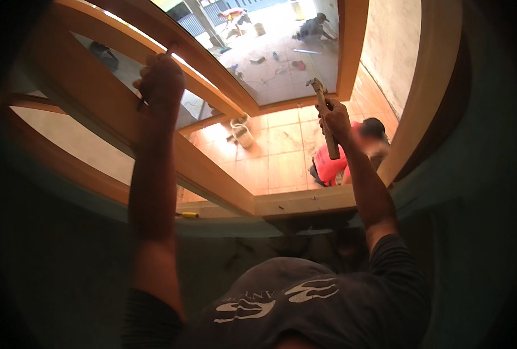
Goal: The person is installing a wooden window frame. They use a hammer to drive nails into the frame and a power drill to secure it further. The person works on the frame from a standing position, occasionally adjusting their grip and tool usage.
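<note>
A: Right hand (335,119) clamped on hammer (323,119), raised just right of the window frame (212,180). Left hand (160,81) closed around a thin chisel-like tool (171,49), pressed to the frame's upper rail.

B: Risk?

A: Hammer could slip and drop. A person in red (331,166) crouches below the frame. Both arms stretched overhead.

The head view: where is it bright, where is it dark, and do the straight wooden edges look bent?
In the head view, daylight glares on the tiled floor outside. The wall below the wooden window frame lies in deep shadow, and the corners fade to black. The frame's straight edges curve toward the rim. The left hand and the right hand, holding a hammer, are dim against the light.
</note>
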The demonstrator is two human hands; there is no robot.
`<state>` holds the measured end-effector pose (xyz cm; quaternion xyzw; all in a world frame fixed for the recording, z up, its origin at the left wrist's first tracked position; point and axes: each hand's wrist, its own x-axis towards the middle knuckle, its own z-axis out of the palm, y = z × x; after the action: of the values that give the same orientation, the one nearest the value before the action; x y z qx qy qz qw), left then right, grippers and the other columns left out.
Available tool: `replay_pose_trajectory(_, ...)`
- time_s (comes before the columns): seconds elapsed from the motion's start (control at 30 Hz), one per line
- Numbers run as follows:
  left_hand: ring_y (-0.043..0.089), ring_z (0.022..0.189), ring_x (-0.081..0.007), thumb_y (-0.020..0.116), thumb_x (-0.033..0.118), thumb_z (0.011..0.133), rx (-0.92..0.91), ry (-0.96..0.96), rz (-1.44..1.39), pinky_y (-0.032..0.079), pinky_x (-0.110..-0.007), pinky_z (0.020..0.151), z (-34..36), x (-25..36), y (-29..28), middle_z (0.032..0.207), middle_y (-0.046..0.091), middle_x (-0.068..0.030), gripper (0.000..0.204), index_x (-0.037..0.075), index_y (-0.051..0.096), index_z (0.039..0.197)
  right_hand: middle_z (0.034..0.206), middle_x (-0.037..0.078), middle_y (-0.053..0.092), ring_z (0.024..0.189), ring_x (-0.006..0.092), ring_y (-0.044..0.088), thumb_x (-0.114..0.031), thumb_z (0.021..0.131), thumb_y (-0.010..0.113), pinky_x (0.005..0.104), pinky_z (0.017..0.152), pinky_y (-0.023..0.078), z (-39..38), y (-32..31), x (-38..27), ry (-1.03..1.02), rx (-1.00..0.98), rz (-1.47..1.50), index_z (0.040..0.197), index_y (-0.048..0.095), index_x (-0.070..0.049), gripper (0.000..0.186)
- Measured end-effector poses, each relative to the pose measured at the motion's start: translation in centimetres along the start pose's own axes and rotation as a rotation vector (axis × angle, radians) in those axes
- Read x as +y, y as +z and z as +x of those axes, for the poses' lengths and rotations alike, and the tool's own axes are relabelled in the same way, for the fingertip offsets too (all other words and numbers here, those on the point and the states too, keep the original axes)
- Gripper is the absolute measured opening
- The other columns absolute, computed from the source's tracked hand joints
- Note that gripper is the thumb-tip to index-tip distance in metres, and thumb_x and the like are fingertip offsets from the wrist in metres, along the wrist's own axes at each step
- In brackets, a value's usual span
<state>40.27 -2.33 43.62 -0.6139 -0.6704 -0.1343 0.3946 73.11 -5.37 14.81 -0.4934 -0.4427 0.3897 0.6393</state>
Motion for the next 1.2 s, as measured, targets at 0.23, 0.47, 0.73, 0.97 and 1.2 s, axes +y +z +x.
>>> replay_pose_trajectory(0.23, 0.066, 0.113, -0.0358, 0.056, 0.034, 0.099, 0.185, 0.057, 0.128, 0.047, -0.069, 0.083, 2.2, -1.5, 1.9, 0.118, 0.065, -0.0129, 0.033, 0.009, 0.066, 0.118, 0.078, 0.003, 0.059, 0.053, 0.0085, 0.055, -0.019, 0.099, 0.068, 0.0278, 0.042, 0.046, -11.7, -3.9, -1.8, 0.13, -0.018, 0.145, 0.114, 0.063, 0.001, 0.025)
replay_pose_trajectory(0.47, 0.066, 0.109, -0.037, 0.067, 0.044, 0.095, 0.644, 0.346, -0.041, 0.053, -0.051, 0.091, -5.8, 3.2, -4.6, 0.115, 0.067, -0.0154, 0.046, 0.002, 0.064, 0.116, 0.078, 0.001, 0.059, 0.055, 0.0066, 0.057, -0.018, 0.1, 0.07, 0.0238, 0.043, 0.047, -20.8, -6.3, 0.8, 0.22, -0.038, 0.055, 0.125, 0.062, 0.001, 0.032)
replay_pose_trajectory(0.73, 0.068, 0.104, -0.0296, 0.075, 0.025, 0.091, -0.584, 1.061, -1.092, 0.056, -0.044, 0.092, -29.6, 1.4, -3.0, 0.108, 0.068, -0.0119, 0.027, 0.013, 0.07, 0.115, 0.084, 0.006, 0.065, 0.063, 0.0102, 0.058, -0.015, 0.096, 0.073, 0.0267, 0.056, 0.049, -27.9, -5.3, 1.2, 0.448, -0.209, -0.116, 0.129, 0.062, 0.005, 0.041)
replay_pose_trajectory(0.97, 0.063, 0.12, -0.0397, 0.068, 0.039, 0.095, -1.564, 0.552, -0.408, 0.053, -0.048, 0.099, -57.1, -6.1, 12.9, 0.127, 0.065, -0.0206, 0.043, 0.009, 0.067, 0.127, 0.095, 0.017, 0.069, 0.084, 0.0222, 0.066, -0.015, 0.089, 0.078, 0.0372, 0.077, 0.053, -32.8, -4.0, 5.7, 0.243, -0.754, -0.387, 0.124, 0.063, 0.0, 0.041)
replay_pose_trajectory(1.2, 0.065, 0.12, -0.0376, 0.069, 0.038, 0.091, -1.935, -0.09, -0.544, 0.051, -0.045, 0.104, -77.8, -18.4, 13.6, 0.126, 0.07, -0.0216, 0.05, 0.01, 0.069, 0.132, 0.108, 0.026, 0.072, 0.102, 0.0399, 0.07, -0.029, 0.087, 0.075, 0.046, 0.088, 0.053, -38.4, -4.7, 19.0, 0.462, -0.996, -0.731, 0.122, 0.067, 0.001, 0.047)
